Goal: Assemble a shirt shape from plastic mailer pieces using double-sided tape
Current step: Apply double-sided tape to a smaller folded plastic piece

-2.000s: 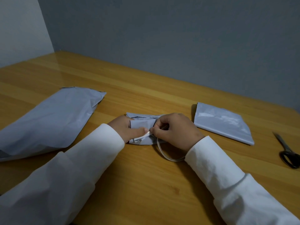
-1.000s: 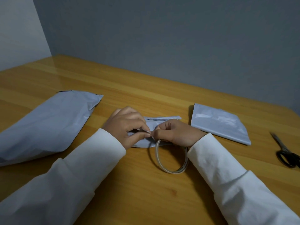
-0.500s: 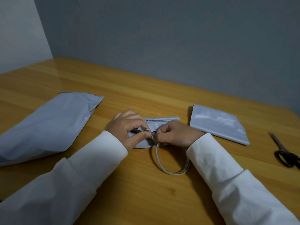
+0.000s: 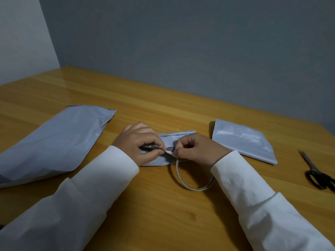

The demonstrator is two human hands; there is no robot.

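small mailer piece [image 4: 168, 142] flat mid-table under both hands | left hand [image 4: 139, 147] pinches tape end, pinning piece | right hand [image 4: 197, 149] pinches tape strip [image 4: 183, 180], loop trailing, likely peeling | other pieces aside, scissors [image 4: 317, 171] right

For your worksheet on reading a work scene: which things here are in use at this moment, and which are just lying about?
In use:
left hand, pinching the tape end
right hand, pinching the tape end
tape
small mailer piece, under both hands

Lying about:
big mailer piece, left
folded mailer piece, right
scissors, far right
table
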